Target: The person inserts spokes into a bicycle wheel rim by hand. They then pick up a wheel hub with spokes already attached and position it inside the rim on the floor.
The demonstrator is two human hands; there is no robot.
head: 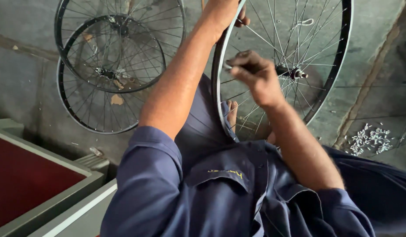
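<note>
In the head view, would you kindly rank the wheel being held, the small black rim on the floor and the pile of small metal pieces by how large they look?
1. Held wheel, though it is nearest the camera.
2. Small black rim.
3. Pile of small metal pieces.

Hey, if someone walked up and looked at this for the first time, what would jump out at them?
First, the big spoked bicycle wheel at upper centre, with the left hand gripping its rim at the top and the right hand pinching a small tool at the rim. Next, two more wheels stacked on the concrete floor at upper left, and a pile of small metal pieces at right.
</note>
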